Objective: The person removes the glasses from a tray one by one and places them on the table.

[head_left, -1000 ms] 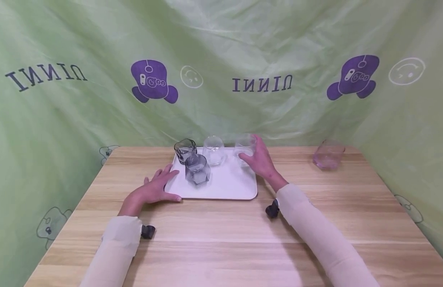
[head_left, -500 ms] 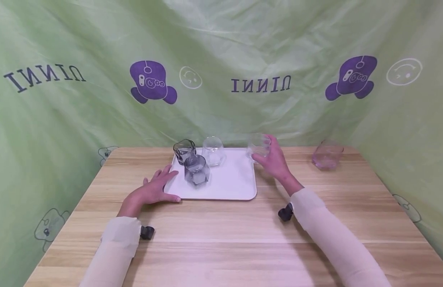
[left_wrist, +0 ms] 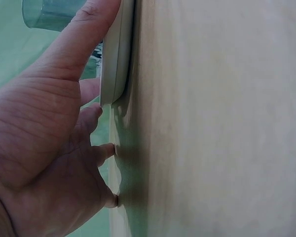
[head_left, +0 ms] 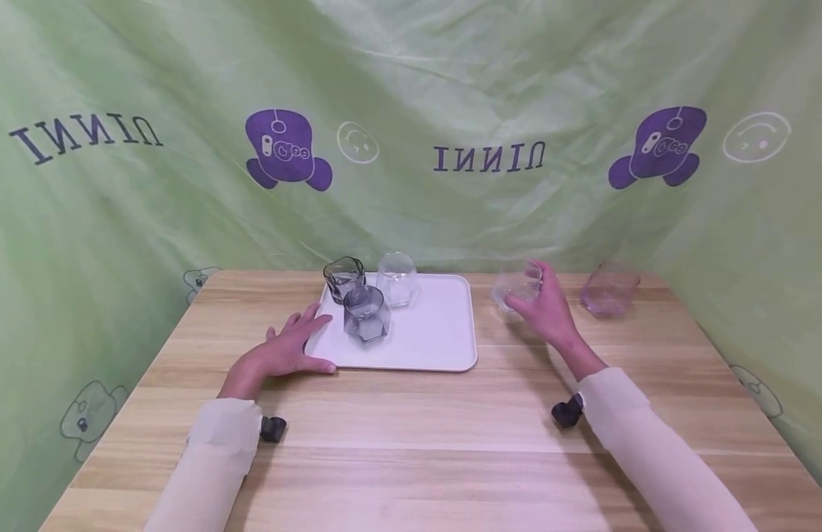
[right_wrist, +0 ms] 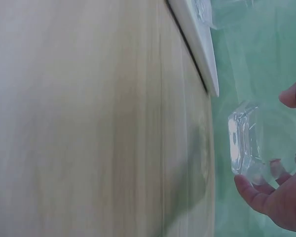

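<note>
I'm grasping the clear glass tumbler point(head_left: 514, 282) with my right grip point(head_left: 547, 304), raised above the desk point(head_left: 411, 443) between the white tray point(head_left: 431, 332) and the pink-tinted glass point(head_left: 610, 290); my left grip point(head_left: 284, 351) is resting, fingers spread, at the tray's near-left corner.

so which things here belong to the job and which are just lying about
Part of the job:
clear glass, held by the right hand
white tray, left hand at its edge
second clear glass, grey glass and dark glass, all on it
probably pink glass, untouched

Just there:
green cloth behind
wooden table, only a surface
</note>
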Demonstrator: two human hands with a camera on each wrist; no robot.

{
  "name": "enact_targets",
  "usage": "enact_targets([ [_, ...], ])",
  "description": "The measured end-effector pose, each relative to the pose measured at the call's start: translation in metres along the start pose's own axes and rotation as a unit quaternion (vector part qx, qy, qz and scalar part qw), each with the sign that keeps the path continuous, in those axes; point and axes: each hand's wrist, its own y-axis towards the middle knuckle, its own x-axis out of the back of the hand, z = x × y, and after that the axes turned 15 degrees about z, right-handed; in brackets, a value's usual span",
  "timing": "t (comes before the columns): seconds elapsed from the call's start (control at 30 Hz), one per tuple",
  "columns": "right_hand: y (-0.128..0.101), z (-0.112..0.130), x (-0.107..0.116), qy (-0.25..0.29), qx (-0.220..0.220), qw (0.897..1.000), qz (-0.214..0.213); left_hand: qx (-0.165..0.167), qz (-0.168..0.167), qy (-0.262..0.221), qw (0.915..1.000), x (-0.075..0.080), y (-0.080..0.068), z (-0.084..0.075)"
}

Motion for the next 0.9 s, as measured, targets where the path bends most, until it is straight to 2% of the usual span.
enact_targets([
  [0.4,-0.016,-0.019,0.032,0.004,-0.025,1.000,0.002,-0.001,0.002,-0.003,1.0000,0.000,0.002,0.001],
  [0.9,-0.021,-0.034,0.047,-0.001,-0.041,0.999,-0.001,-0.008,-0.003,-0.005,1.0000,0.001,0.000,-0.002],
])
